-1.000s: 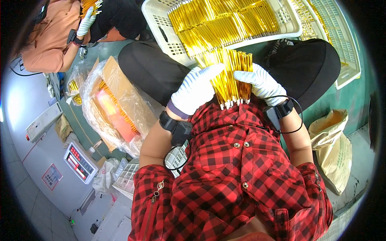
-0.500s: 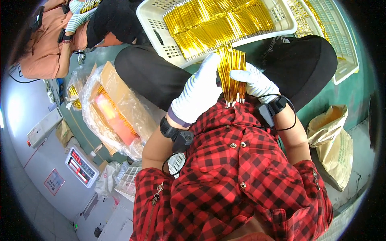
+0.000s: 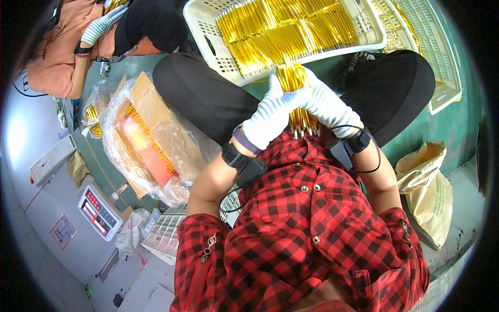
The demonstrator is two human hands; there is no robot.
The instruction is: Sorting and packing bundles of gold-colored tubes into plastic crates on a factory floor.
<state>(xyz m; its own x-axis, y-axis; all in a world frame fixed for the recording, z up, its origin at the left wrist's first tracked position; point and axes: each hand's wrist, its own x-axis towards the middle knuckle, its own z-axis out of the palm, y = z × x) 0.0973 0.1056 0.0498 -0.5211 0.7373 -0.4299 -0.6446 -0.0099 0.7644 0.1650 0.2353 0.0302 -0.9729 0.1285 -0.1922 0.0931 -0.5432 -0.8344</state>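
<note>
A bundle of thin, shiny gold sticks with whitish lower ends (image 3: 292, 78) stands roughly upright between my gloved hands, in front of my lap. My left hand (image 3: 267, 117), in a white striped glove, is closed round its left side. From the right, my right hand (image 3: 330, 108) grips the same bundle, its thumb lying across the front and meeting the left hand. The fingers behind the sticks are hidden. Just beyond my hands, a white plastic basket (image 3: 212, 58) holds many more such gold sticks laid in rows.
More white baskets (image 3: 444, 65) stand at the far right. To my left is an open cardboard box (image 3: 171, 127) wrapped in clear plastic. A paper sack (image 3: 429, 197) stands at right. A co-worker's gloved hand (image 3: 96, 30) is at upper left. A scale (image 3: 100, 213) is at lower left.
My left hand has shifted slightly right and my right hand inward, so they now meet across the front of the bundle. The bundle remains in both hands, more covered than before.
</note>
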